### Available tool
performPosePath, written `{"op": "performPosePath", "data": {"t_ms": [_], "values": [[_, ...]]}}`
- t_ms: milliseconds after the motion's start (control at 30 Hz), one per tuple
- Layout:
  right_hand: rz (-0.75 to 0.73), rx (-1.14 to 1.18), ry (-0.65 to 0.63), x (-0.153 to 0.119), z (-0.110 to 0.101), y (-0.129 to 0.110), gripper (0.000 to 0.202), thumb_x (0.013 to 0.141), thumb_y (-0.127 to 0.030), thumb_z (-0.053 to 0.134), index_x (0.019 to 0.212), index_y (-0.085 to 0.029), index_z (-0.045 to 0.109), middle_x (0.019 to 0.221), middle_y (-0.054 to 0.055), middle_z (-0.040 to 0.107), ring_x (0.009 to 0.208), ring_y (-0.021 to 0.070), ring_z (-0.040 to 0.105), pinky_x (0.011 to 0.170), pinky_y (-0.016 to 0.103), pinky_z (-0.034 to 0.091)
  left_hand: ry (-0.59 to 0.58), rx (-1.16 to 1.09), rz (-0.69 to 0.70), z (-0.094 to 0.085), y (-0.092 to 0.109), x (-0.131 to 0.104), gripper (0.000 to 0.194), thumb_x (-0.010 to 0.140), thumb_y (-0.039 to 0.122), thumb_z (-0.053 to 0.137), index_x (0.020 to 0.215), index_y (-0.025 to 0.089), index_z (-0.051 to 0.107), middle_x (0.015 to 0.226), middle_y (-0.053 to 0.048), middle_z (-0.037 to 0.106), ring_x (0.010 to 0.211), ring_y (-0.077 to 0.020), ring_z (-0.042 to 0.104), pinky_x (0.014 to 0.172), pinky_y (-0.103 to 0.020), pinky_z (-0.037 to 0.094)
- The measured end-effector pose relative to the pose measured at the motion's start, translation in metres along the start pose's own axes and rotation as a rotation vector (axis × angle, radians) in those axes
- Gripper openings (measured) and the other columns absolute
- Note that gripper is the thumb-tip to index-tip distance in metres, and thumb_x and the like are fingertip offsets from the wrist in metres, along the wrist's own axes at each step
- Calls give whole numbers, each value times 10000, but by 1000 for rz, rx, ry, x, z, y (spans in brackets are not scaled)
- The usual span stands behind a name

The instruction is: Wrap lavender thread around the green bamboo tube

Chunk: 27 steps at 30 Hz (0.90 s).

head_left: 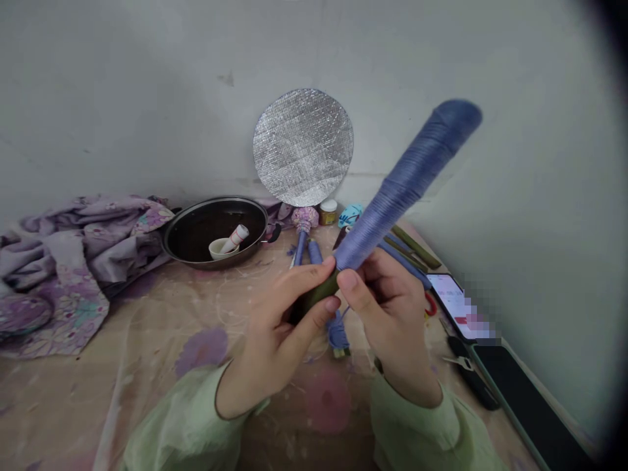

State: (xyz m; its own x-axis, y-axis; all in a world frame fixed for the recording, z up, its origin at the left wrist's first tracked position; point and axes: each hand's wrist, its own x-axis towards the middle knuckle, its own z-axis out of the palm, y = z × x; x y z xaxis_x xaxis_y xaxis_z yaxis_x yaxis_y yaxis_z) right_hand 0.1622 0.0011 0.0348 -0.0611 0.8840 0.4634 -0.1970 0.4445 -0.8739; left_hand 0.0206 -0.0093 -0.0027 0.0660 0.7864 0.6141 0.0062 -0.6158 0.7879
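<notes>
A stick (400, 186) wound tightly with blue-purple thread slants up to the right, its lower end bare and dark green. My left hand (279, 320) grips that bare green end between thumb and fingers. My right hand (392, 314) pinches the stick at the lower edge of the winding, thumb in front and fingers behind. Below my hands lies a short green piece wound with loose blue thread (337, 332); a strand rises from it toward my right hand. Part of the stick's lower end is hidden by my left hand.
A black pan (216, 212) holding a small white cup (218, 247) stands back left beside floral cloth (59, 275). A round silver fan-like disc (304, 147) leans at the wall. Green sticks (417, 247), a lit phone (456, 304) and a dark phone (524, 399) lie right.
</notes>
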Motion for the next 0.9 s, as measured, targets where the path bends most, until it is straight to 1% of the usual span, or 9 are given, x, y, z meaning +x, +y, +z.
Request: {"op": "performPosePath", "data": {"t_ms": [100,133,200,267,400,500,600,667,900], "values": [[23,-14,-25,-1,-2,-4,90,887,-185,703,970,-218,710,602,-82,566,471,77,585,463,181,527,-2,-250,-106,3,6,2,478,917,134,704,1302,418,693,1013,6,756,714,-91,694,564,-174,580],[28,-31,-20,-1,-4,-5,99,882,-187,702,977,-213,712,595,-85,539,469,74,560,449,176,505,-3,-308,-132,3,9,4,456,915,133,709,1273,416,713,927,22,745,678,-76,679,543,-151,561],[34,-66,4,-2,-6,-5,67,873,-182,702,934,-209,710,584,-86,503,468,67,503,421,164,442,0,-365,-154,4,14,7,427,902,137,726,1239,399,737,856,28,727,651,-70,668,525,-137,544],[30,-70,17,-2,-9,-4,55,874,-160,691,852,-211,690,596,-75,534,483,66,493,423,162,410,12,-370,-158,3,16,9,416,886,139,743,1222,385,749,841,25,718,645,-74,667,516,-138,538],[13,-10,8,-4,-11,1,137,890,-120,666,795,-218,670,648,-47,632,530,85,560,460,183,434,57,-344,-196,2,18,9,416,871,127,754,1203,378,760,840,24,710,647,-80,667,519,-149,545],[-5,29,28,-5,-11,4,130,890,-124,681,812,-228,690,632,-48,609,529,94,522,457,203,396,72,-319,-203,1,17,8,426,870,114,749,1203,380,760,871,20,718,658,-85,670,524,-156,552],[-22,52,49,-5,-12,6,114,898,-154,698,814,-230,700,609,-55,565,512,92,439,447,220,320,63,-285,-160,0,16,9,438,868,105,747,1204,385,758,861,25,718,656,-84,663,522,-156,549],[-21,61,50,-6,-12,7,115,906,-162,696,811,-226,701,608,-58,549,512,88,414,453,225,302,61,-274,-148,0,17,10,443,862,100,753,1205,380,760,848,23,722,655,-86,663,524,-158,545],[0,128,0,-3,-9,5,101,913,-183,703,822,-227,702,638,-51,604,489,81,466,455,215,376,55,-433,-307,-3,28,12,351,841,133,786,1127,337,790,839,11,744,605,-85,666,488,-152,534]]}}
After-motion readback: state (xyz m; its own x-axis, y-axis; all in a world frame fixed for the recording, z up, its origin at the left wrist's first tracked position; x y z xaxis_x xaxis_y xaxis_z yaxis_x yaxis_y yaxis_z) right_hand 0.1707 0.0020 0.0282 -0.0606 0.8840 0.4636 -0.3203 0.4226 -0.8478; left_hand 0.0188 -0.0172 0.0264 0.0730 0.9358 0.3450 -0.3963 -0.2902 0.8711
